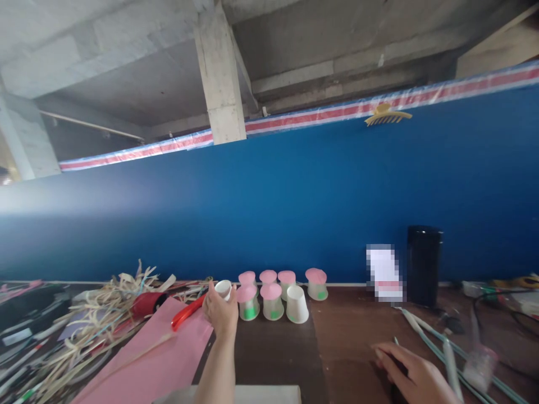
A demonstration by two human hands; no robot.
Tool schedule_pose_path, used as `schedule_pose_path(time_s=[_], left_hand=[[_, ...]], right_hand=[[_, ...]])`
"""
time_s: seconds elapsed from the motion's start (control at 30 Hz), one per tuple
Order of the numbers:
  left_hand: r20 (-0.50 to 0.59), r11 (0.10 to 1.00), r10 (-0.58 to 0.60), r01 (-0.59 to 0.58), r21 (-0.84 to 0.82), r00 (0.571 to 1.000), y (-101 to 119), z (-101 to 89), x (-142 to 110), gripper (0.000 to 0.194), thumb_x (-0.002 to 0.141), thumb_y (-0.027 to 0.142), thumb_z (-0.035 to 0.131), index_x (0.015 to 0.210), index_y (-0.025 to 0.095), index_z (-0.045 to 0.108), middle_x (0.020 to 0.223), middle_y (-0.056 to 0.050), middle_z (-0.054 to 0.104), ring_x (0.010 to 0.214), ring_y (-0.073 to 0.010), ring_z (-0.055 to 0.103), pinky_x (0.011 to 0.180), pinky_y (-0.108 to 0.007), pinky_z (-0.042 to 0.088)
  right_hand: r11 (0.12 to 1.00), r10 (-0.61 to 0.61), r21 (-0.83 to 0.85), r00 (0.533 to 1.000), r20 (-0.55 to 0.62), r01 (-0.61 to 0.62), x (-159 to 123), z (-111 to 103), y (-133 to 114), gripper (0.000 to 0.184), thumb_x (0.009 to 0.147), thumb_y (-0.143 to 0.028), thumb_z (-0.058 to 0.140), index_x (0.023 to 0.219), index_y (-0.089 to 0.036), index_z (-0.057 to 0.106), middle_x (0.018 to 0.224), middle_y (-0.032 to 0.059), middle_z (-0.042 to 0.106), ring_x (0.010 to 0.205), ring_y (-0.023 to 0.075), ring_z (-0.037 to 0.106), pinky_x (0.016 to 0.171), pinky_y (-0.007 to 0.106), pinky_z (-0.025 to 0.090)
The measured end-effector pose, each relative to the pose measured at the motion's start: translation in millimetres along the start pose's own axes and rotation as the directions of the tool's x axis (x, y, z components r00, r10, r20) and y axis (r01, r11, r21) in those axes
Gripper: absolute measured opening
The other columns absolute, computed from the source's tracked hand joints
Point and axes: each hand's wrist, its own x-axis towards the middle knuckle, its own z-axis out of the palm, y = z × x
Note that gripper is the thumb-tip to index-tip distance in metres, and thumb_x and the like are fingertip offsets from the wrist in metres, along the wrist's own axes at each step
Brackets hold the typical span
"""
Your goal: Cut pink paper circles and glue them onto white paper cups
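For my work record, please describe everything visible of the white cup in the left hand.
The white cup looks like plain paper, with a round rim about a hollow end facing up (mouth or base, I cannot tell). The left hand grips it between thumb and fingers, hiding much of its wall. It is left of the pink-topped cups.

Blue partition (286,213), yellow claw clip (384,115) along its top, black cylinder (424,266), concrete pillar (221,84)
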Motion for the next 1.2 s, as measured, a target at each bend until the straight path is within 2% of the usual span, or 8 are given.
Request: schedule_pose_path(time_s=[0.23, 0.73, 0.93, 1.2], left_hand=[[-0.004, 1.000, 0.007, -0.007, -0.002, 1.000, 2, -3.0, 1, 0.054, 0.078, 0.034, 0.054, 0.125, 0.011, 0.044, 0.115, -0.016, 0.060, 0.111, -0.0297, 0.053, 0.098, -0.042, 0.035], [-0.027, 1.000, 0.007, -0.007, -0.013, 1.000, 6, -6.4, 0, 0.052, 0.078, 0.034, 0.054, 0.125, 0.013, 0.047, 0.115, -0.014, 0.061, 0.110, -0.0304, 0.052, 0.095, -0.042, 0.036], [-0.064, 0.999, 0.036, -0.038, -0.027, 0.997, 10, -9.7, 2, 0.051, 0.081, 0.037, 0.051, 0.125, 0.013, 0.046, 0.115, -0.014, 0.061, 0.111, -0.0275, 0.052, 0.099, -0.039, 0.033], [-0.175, 0.991, 0.099, -0.114, -0.073, 0.980, 19, -22.2, 10, 0.049, 0.082, 0.039, 0.050, 0.124, 0.014, 0.048, 0.117, -0.013, 0.059, 0.113, -0.0272, 0.050, 0.100, -0.039, 0.034]], right_hand=[[1.000, 0.009, 0.020, 1.000, 0.008, -0.009, 0, 2, 3, 0.027, 0.080, -0.042, 0.050, 0.085, -0.027, 0.072, 0.085, 0.0006, 0.076, 0.079, 0.0215, 0.070, 0.070, 0.025, 0.054], [0.999, 0.024, 0.020, 0.999, 0.039, -0.025, 0, 2, 5, 0.029, 0.081, -0.043, 0.048, 0.087, -0.027, 0.071, 0.083, 0.0009, 0.076, 0.077, 0.0221, 0.070, 0.069, 0.026, 0.054], [0.999, 0.038, -0.002, 0.998, 0.058, -0.038, 1, 1, 2, 0.029, 0.081, -0.043, 0.048, 0.086, -0.027, 0.071, 0.087, 0.0011, 0.076, 0.082, 0.0234, 0.069, 0.072, 0.027, 0.053], [1.000, 0.027, 0.001, 0.996, 0.081, -0.027, 0, -1, -2, 0.030, 0.081, -0.042, 0.046, 0.085, -0.027, 0.072, 0.083, 0.0021, 0.076, 0.078, 0.0236, 0.070, 0.068, 0.027, 0.053]])
